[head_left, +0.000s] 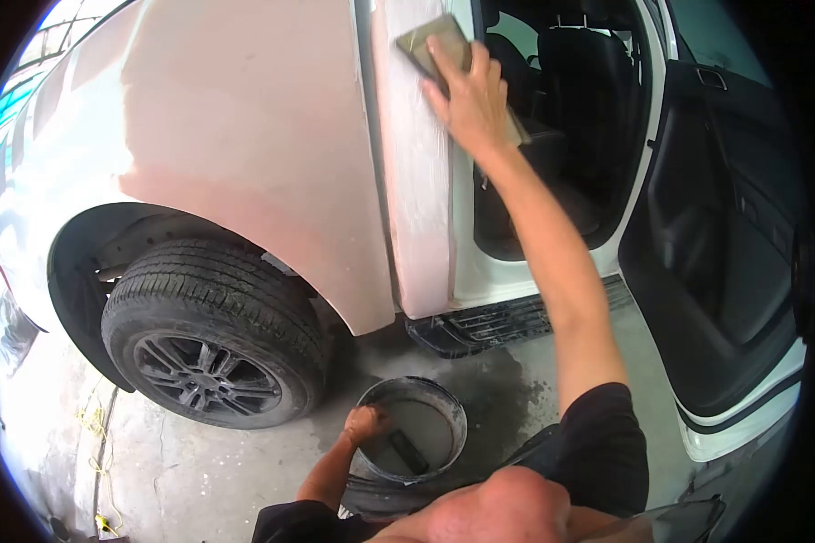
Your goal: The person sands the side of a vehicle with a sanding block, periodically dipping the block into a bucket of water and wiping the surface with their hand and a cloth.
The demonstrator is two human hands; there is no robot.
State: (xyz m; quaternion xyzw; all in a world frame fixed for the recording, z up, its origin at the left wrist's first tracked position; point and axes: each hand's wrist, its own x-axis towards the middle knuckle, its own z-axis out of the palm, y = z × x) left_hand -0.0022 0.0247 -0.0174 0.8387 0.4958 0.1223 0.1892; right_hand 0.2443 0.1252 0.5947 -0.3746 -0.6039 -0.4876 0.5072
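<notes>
My right hand (476, 101) presses an olive-coloured sanding block (433, 43) flat against the upper part of the car's narrow pillar panel (417, 163). The thumb is spread along its side, and another end of the block shows below the wrist. White wet-looking streaks run down the panel under it. Low down, my left hand (365, 423) is at the left rim of a round bucket (463, 421) of cloudy grey water. Its fingers are curled and partly hidden, so what they hold cannot be made out. A dark block (408, 451) lies in the bucket.
To the left are the pinkish-primed car panel (244, 118) and a wheel (208, 335) in its arch. An open door (733, 208) stands on the right, beside dark seats (584, 68). A black side step (489, 328) runs below the doorway. Wet patches mark the concrete floor (217, 466).
</notes>
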